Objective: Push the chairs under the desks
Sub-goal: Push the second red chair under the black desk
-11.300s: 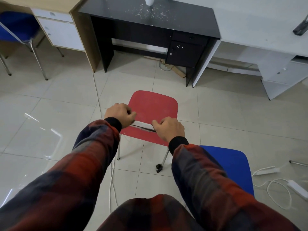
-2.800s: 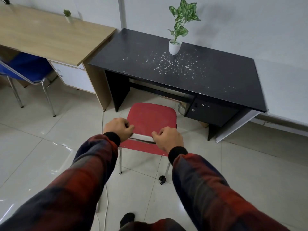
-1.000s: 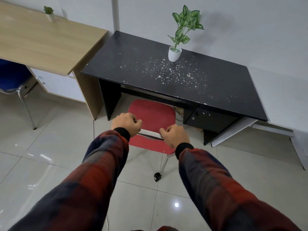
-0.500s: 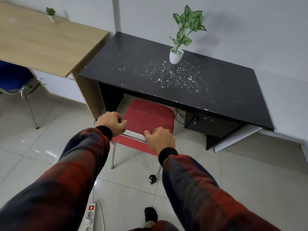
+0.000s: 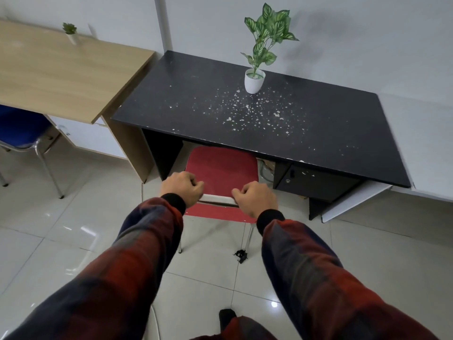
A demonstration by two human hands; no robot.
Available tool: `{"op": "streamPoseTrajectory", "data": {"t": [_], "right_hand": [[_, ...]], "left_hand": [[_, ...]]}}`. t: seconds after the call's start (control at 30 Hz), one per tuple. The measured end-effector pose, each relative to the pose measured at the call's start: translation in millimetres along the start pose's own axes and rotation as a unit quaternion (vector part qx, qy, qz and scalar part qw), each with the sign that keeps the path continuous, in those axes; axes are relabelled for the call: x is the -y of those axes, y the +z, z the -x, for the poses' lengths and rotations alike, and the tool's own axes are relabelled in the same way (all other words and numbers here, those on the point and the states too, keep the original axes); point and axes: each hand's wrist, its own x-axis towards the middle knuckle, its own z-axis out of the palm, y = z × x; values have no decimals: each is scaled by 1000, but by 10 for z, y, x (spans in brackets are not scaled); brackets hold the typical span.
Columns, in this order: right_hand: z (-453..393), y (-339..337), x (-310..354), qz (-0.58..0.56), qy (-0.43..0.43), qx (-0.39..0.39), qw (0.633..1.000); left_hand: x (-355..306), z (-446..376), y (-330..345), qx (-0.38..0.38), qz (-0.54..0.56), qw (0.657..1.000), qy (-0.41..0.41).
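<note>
Gripping red chair (image 5: 221, 165) (seat front under black desk (image 5: 257, 119))

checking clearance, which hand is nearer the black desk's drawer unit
Right. The right hand grips the red chair's backrest on the side toward the drawer unit; the left hand grips the far end, nearer the desk's left panel.

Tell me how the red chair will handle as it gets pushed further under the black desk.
The red chair probably slides easily: thin metal legs on glossy tile floor. It looks light, so both hands, left hand and right hand, gripping the backrest could tip it if pushed high. The right rear foot cap seems broken, so it may scrape.
</note>
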Motion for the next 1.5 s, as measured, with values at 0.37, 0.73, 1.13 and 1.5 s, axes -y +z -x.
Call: {"op": "streamPoseTrajectory", "data": {"t": [0.37,0.73,1.13,1.5], "right_hand": [[-356,4,204,-12,-23,12,1000],[-757,-253,-119,10,6,2,1000],[-958,19,367,-7,-6,-4,1000],[-1204,-140,455,-19,48,-23,998]], "left_hand": [[105,-406,-123,2,27,1000,-11],[-347,-598,78,0,18,1000,0],[120,-1121,-103,-16,-4,1000,13],[29,-1411,-189,-4,17,999,49]]}}
